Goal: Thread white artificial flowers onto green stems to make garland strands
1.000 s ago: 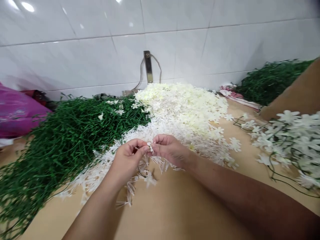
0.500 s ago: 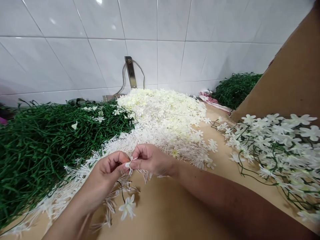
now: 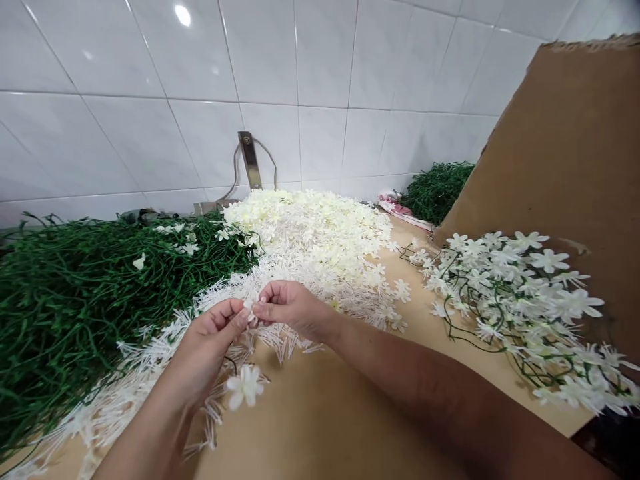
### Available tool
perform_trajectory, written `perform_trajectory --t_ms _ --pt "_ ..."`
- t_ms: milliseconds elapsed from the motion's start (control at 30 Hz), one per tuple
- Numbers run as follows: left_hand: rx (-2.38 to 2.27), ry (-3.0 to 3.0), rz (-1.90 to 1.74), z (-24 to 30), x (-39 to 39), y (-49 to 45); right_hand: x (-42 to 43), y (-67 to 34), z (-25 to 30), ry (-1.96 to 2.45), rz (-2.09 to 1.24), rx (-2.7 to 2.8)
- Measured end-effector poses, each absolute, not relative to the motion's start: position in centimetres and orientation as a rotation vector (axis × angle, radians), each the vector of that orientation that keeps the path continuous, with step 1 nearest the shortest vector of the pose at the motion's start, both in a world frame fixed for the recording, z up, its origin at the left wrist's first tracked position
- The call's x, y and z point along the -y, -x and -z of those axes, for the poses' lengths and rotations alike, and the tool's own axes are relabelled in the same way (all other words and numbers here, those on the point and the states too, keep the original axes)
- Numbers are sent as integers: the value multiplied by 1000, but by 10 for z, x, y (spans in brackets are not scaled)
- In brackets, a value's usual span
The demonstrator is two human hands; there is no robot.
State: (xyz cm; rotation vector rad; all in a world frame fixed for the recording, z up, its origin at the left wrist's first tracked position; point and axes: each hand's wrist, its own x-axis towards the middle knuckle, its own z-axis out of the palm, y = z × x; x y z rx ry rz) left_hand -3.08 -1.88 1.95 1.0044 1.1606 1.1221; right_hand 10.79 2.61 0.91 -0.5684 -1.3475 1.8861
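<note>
Between the fingertips of both hands is a small white artificial flower [image 3: 251, 311]. My left hand [image 3: 220, 328] pinches it from the left, thumb against forefinger. From the right, my right hand [image 3: 295, 310] meets it with thumb and fingers pressed together. Below my left hand hangs a second white flower [image 3: 245, 387] on a dark green stem that runs up toward that hand. Just under and behind the fingers spreads a heap of thin white stamen-like pieces [image 3: 285, 343]. Beyond it rises a pile of loose cream-white blossoms [image 3: 320, 220].
Green plastic stems [image 3: 100, 280] are heaped at the left. Assembled white flower sprays [image 3: 525, 300] lie at the right, before a standing cardboard sheet [image 3: 560, 153]. More green stems [image 3: 437, 190] and a red-and-white cloth [image 3: 405, 213] lie by the tiled wall [image 3: 320, 60].
The view has shifted, showing more of the cardboard sheet and right-hand sprays. Both hands keep their pinch on the small flower; the hanging flower has turned its face more toward me.
</note>
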Motion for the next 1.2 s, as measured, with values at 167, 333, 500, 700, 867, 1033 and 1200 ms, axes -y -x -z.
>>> perform_trajectory --t_ms 167,333,500,700,867,1033,1200 --pt "-1240 -1068 -1024 -17 17 40 -19 -104 -9 683 -1843 1340" --pt "-1173 -1018 -1123 -15 21 37 -7 -94 -11 804 -1643 1451" --pt "-1212 -1102 -1118 -19 25 23 -3 -98 -15 977 -1387 1614" --pt "-1393 -1354 -1196 -23 23 23 11 -194 -67 1201 -816 1999" --pt "-1513 -1314 -1364 -22 18 38 32 -333 -134 1799 -25 1758" --pt "-1516 -1520 -1234 -15 17 37 45 -352 -138 1911 656 1736" --pt "-1600 -1598 -1159 -7 16 36 29 -258 -76 1530 13 2362"
